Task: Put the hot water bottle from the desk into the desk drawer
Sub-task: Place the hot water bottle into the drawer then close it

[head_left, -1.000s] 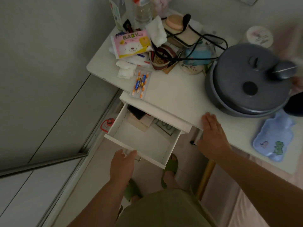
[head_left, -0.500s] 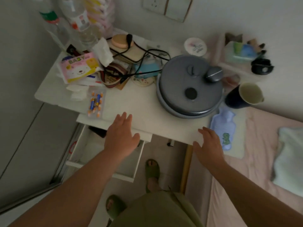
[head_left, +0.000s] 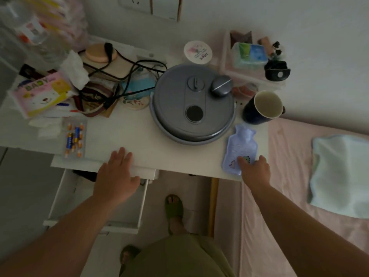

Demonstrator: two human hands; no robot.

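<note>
Right hand (head_left: 254,172) has reached the hot water bottle (head_left: 238,148).

Dim room. A pale wall (head_left: 259,15) with a socket (head_left: 137,6) rises beyond the hands; a pink bed (head_left: 299,196) lies right of them, grey floor (head_left: 26,186) left.

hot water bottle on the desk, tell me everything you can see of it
The hot water bottle is small, pale lilac-blue and looks like soft rubber, with a narrow neck pointing away from the person and little dinosaur prints near its base. It lies flat at the desk's front right corner, close beside the round grey lidded pot. The right hand's fingertips rest on its near end; it is not yet lifted.
</note>
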